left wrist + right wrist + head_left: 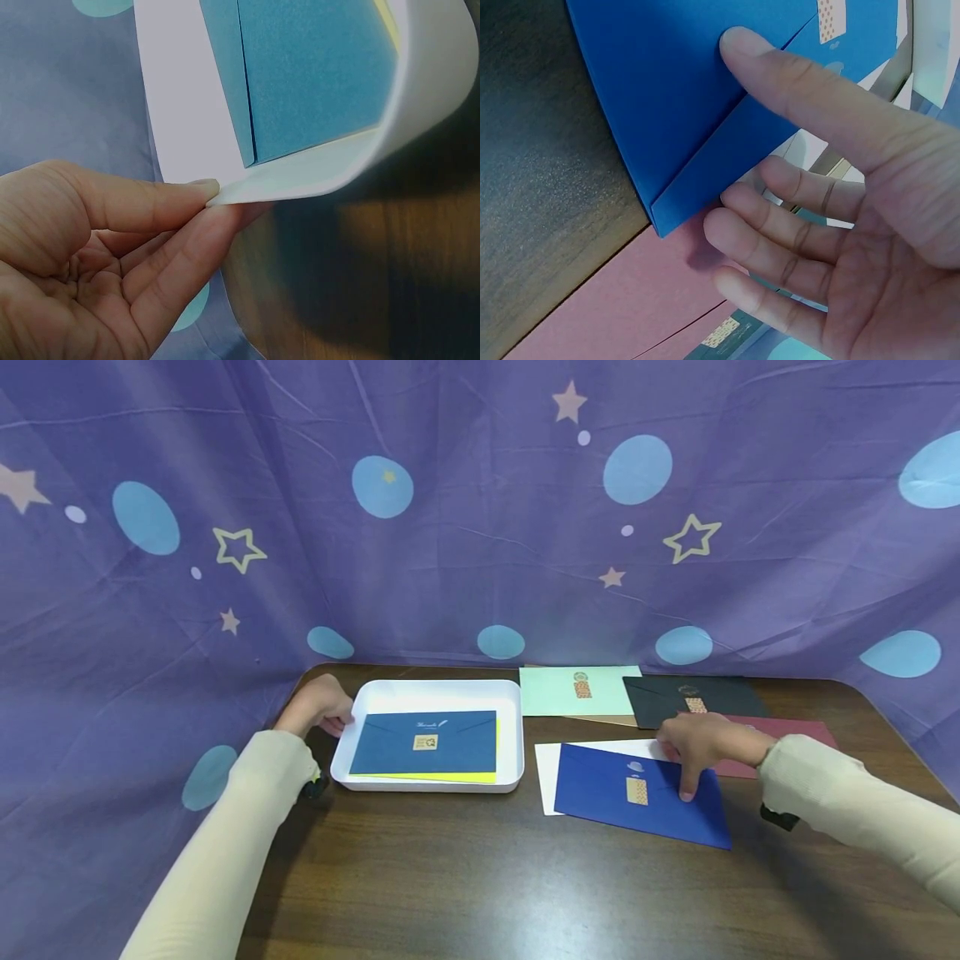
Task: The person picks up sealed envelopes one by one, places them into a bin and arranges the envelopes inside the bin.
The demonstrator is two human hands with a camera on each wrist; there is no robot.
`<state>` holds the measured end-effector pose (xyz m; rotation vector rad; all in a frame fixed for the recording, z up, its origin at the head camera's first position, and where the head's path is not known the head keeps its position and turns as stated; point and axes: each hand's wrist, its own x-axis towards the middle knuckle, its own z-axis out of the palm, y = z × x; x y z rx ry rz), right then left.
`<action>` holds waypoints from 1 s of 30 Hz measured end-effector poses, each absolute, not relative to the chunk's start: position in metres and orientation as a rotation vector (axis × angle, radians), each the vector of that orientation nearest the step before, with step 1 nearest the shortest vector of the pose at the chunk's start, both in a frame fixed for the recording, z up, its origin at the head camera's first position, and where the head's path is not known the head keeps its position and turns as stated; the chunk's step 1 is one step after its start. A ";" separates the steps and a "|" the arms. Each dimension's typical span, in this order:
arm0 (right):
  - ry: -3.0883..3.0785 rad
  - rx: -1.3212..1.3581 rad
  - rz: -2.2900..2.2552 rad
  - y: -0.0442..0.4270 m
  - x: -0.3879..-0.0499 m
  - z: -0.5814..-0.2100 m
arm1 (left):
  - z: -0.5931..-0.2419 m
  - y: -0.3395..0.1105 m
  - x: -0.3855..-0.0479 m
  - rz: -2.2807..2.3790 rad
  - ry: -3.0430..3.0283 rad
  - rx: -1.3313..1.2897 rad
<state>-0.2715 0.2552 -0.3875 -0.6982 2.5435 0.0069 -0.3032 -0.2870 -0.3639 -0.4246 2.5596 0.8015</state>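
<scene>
Though mostly hidden, paper [547, 770] under blue envelope [660, 814].

Left of centre, the left hand [322, 702] gripped the rim of a white tray [442, 695], in which a teal-blue envelope [390, 747] partly covered a yellow sheet [442, 777]. Right of centre, the right hand [701, 745] rested its thumb on a royal-blue envelope [600, 785] overlapping a white sheet [547, 777]. Mint [551, 689], black [652, 692] and red envelopes [802, 733] lay above these in the frame.

Pale glare on the brown table [420, 868], soft shadow below the right sleeve [847, 802], wrist views somewhat dim.
</scene>
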 end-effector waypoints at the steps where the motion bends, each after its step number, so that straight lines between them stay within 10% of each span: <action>1: 2.543 -0.697 0.008 0.256 -0.271 -0.387 | -0.364 -0.287 -0.303 0.801 2.561 -0.423; 30: 2.263 -0.660 -0.388 0.275 -0.281 -0.378 | -0.361 -0.285 -0.300 0.809 2.560 -0.402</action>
